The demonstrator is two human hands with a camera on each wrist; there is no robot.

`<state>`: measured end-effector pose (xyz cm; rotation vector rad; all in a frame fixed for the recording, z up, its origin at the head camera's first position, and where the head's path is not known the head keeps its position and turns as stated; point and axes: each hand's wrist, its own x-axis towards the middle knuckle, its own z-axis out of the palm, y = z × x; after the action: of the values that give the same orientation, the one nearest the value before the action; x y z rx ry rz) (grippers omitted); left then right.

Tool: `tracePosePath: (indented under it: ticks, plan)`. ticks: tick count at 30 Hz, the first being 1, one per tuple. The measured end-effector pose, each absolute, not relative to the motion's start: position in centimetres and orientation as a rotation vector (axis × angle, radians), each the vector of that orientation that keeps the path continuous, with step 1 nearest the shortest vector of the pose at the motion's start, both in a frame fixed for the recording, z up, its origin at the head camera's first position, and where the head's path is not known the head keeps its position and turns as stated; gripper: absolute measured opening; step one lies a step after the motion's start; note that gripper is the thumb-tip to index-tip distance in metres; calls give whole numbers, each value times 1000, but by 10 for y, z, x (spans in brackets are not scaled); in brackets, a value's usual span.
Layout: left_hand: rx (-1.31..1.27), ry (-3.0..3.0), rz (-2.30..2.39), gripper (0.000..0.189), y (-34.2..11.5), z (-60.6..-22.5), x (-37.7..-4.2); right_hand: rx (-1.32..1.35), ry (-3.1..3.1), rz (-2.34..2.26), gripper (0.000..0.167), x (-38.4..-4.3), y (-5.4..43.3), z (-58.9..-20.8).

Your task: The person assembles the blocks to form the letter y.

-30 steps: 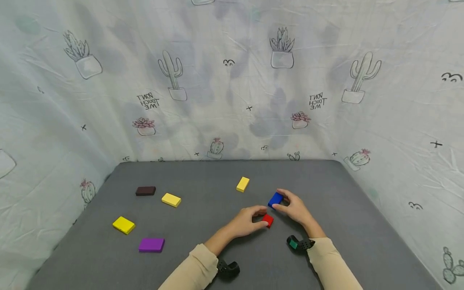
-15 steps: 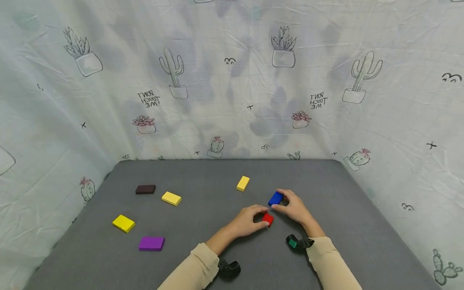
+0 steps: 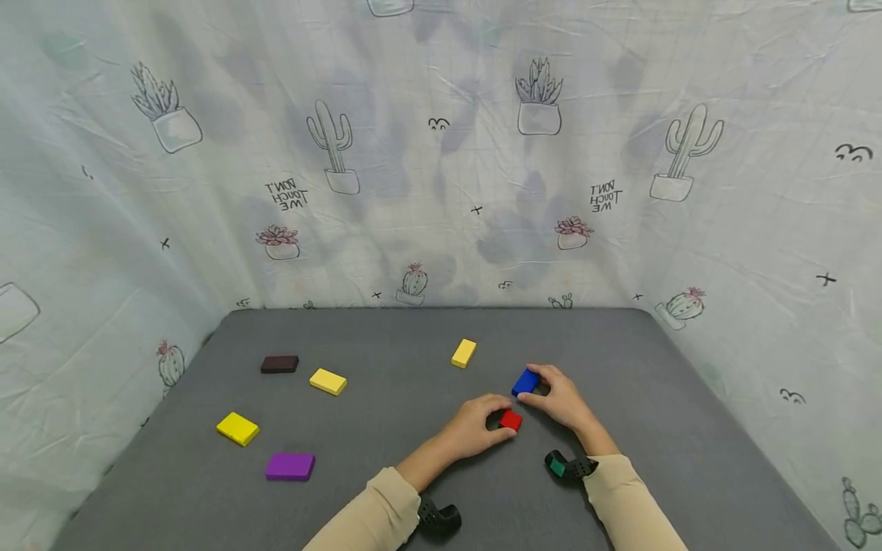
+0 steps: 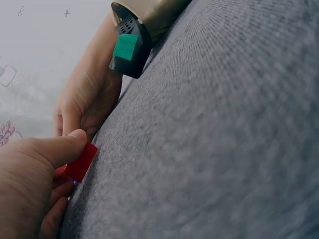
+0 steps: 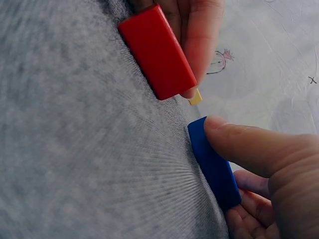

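Observation:
My left hand (image 3: 472,428) holds a small red block (image 3: 511,420) between thumb and fingers, right of the table's middle. The left wrist view has the thumb (image 4: 67,147) against the edge of that block. Just beyond it, my right hand (image 3: 563,399) pinches a blue block (image 3: 525,382), thumb on the near end and fingers at the far end. In the right wrist view the blue block (image 5: 214,167) stands close to the grey cloth, and the red block (image 5: 157,52) shows its broad face, apart from the blue one.
On the grey table (image 3: 386,352) lie a pale yellow block (image 3: 464,353) beyond the hands and, to the left, another pale yellow block (image 3: 328,382), a dark brown block (image 3: 279,364), a bright yellow block (image 3: 237,428) and a purple block (image 3: 290,467). Cactus-print cloth (image 3: 441,168) surrounds the table.
The head view has shifted slightly. My left thumb sits a little nearer to me against the red block; the right hand and blue block keep about the same place.

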<state>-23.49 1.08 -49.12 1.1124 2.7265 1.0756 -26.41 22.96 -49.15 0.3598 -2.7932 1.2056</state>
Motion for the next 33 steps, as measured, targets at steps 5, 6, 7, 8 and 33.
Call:
tracePosePath:
  ticks: [5,6,7,8,33]
  plan:
    - [1106,2785,1052,48,13,-493,-233,370,-2782,1185,64,-263,229,-491]
    - [1100,2796,1052,48,14,-493,-232,375,-2779,1182,64,-263,229,-491]
    - [1098,2814,1044,48,15,-494,-231,378,-2774,1181,64,-263,229,-491]
    - [1097,2828,1044,48,15,-495,-231,382,-2771,1181,64,-263,229,-491]
    - [1045,2830,1120,48,14,-497,-229,358,-2754,1186,62,-262,228,-493]
